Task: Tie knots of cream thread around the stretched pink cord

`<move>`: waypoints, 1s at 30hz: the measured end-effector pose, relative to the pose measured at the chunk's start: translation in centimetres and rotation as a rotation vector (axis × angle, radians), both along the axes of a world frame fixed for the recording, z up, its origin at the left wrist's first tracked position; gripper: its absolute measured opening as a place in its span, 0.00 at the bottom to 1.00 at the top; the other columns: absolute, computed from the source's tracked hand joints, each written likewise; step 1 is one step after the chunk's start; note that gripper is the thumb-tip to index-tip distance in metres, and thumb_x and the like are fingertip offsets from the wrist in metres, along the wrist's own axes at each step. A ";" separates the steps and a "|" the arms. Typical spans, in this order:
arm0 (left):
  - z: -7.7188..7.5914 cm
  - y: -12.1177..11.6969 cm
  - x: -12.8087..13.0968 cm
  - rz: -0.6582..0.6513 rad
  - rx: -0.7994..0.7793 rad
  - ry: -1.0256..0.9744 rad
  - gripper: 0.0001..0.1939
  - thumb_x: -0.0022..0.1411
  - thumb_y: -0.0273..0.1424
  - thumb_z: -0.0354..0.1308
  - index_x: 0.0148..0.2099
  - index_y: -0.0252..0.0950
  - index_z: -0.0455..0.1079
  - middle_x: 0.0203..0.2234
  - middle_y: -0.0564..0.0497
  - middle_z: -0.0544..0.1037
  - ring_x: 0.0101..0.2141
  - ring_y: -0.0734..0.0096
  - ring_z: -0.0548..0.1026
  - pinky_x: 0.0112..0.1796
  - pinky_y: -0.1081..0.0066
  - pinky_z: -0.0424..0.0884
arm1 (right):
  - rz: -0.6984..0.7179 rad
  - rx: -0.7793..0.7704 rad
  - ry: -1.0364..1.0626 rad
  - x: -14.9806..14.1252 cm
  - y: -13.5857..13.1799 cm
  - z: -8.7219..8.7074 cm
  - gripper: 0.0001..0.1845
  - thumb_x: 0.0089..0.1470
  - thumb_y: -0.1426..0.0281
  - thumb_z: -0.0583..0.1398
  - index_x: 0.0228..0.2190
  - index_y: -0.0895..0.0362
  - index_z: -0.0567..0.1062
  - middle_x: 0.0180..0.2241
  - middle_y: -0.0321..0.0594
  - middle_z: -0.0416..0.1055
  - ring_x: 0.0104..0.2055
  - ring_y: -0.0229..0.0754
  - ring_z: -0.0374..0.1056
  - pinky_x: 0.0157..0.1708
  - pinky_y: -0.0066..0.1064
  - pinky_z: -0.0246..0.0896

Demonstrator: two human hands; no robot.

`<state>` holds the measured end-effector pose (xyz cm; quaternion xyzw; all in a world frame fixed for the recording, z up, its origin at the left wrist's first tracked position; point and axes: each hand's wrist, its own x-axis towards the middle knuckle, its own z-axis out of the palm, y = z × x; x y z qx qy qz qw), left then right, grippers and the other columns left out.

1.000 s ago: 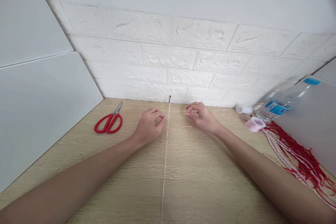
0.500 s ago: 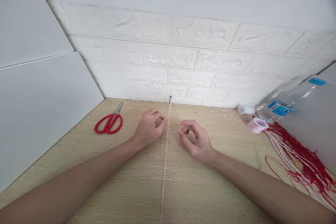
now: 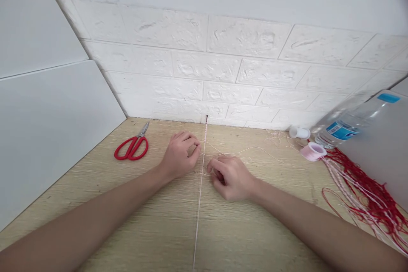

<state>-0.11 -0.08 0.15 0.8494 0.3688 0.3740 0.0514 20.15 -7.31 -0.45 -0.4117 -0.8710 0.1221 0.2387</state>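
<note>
A taut pale pink cord (image 3: 199, 204) runs down the middle of the wooden table from the wall toward me. My left hand (image 3: 179, 156) rests just left of it, fingers curled in a pinch on a thin thread (image 3: 251, 149) that crosses the cord. My right hand (image 3: 230, 177) lies just right of the cord, fingers curled in, apparently on the same thin thread; what it grips is too fine to see. The loose thread trails off to the right toward a pink spool (image 3: 313, 151).
Red-handled scissors (image 3: 132, 147) lie at the back left. A white spool (image 3: 298, 132) and a toppled water bottle (image 3: 350, 121) sit at the back right, with a tangle of red and pink cords (image 3: 366, 197) beside them. White panels enclose the left side.
My right hand drew back from the far side toward me and closed beside the cord. The left hand stayed put.
</note>
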 end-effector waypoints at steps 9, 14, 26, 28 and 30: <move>0.1 0.5 0.0 0.044 -0.153 0.014 0.08 0.63 0.34 0.55 0.35 0.39 0.74 0.39 0.50 0.75 0.43 0.63 0.71 0.50 0.57 0.61 | -0.125 0.123 -0.020 -0.3 0.3 -0.3 0.05 0.57 0.76 0.53 0.34 0.56 0.68 0.29 0.39 0.71 0.31 0.41 0.63 0.30 0.32 0.51; 0.2 0.5 0.1 0.054 -0.188 0.031 0.10 0.64 0.35 0.55 0.34 0.39 0.74 0.39 0.50 0.75 0.44 0.62 0.71 0.50 0.57 0.61 | -0.125 0.212 0.016 -0.2 0.3 -0.1 0.04 0.58 0.73 0.55 0.33 0.57 0.70 0.29 0.40 0.70 0.32 0.41 0.61 0.31 0.32 0.53; -0.2 0.8 0.4 0.074 -0.188 0.036 0.12 0.64 0.37 0.55 0.31 0.38 0.73 0.37 0.51 0.75 0.42 0.65 0.71 0.50 0.59 0.60 | 0.062 0.308 -0.167 -0.1 0.0 0.0 0.12 0.62 0.71 0.53 0.35 0.59 0.76 0.33 0.44 0.74 0.38 0.44 0.63 0.38 0.39 0.53; -0.2 0.8 0.4 0.086 -0.188 0.037 0.12 0.64 0.37 0.55 0.31 0.38 0.73 0.37 0.51 0.75 0.42 0.65 0.72 0.49 0.59 0.60 | 0.049 0.317 -0.172 -0.1 0.0 0.0 0.12 0.62 0.71 0.53 0.35 0.59 0.76 0.33 0.45 0.74 0.38 0.45 0.63 0.38 0.39 0.52; -0.3 0.8 0.4 0.097 -0.187 0.035 0.12 0.63 0.37 0.55 0.30 0.38 0.73 0.37 0.51 0.75 0.42 0.65 0.72 0.49 0.59 0.60 | 0.027 0.323 -0.178 -0.2 -0.1 0.0 0.12 0.63 0.71 0.53 0.35 0.59 0.76 0.34 0.46 0.75 0.38 0.46 0.63 0.38 0.40 0.52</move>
